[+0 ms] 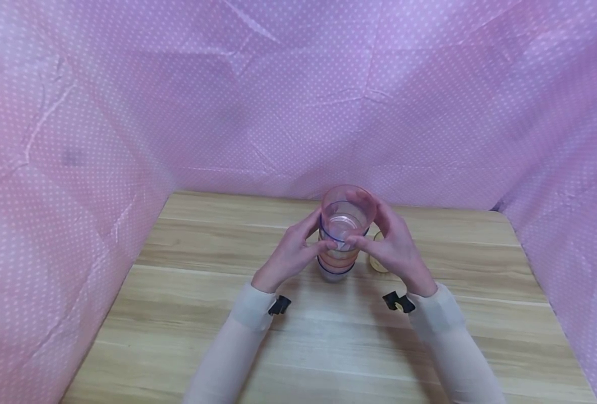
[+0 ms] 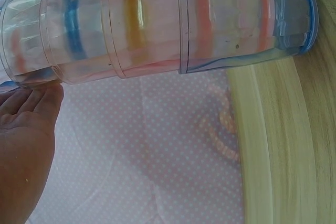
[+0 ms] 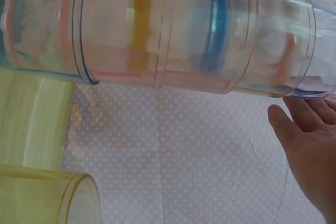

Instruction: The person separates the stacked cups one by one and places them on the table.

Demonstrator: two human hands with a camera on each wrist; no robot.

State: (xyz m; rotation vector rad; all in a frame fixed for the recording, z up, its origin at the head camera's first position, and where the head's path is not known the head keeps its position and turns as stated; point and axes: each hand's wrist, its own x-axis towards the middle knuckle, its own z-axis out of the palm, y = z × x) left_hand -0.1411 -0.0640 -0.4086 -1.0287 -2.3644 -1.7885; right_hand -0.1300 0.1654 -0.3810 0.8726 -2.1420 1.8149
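A tall stack of nested see-through plastic cups rises from the wooden table, with pink, blue and orange tints. At its top is a pink cup, its wide mouth facing up. My left hand holds the upper part of the stack from the left, thumb at the front. From the right, my right hand grips the top, its fingers behind the pink cup and its thumb in front. Both wrist views show the stack's side with coloured bands, the hands near its upper end.
A yellow see-through cup stands on the table just right of the stack, partly behind my right hand in the head view. Pink dotted cloth hangs behind and at both sides of the wooden table.
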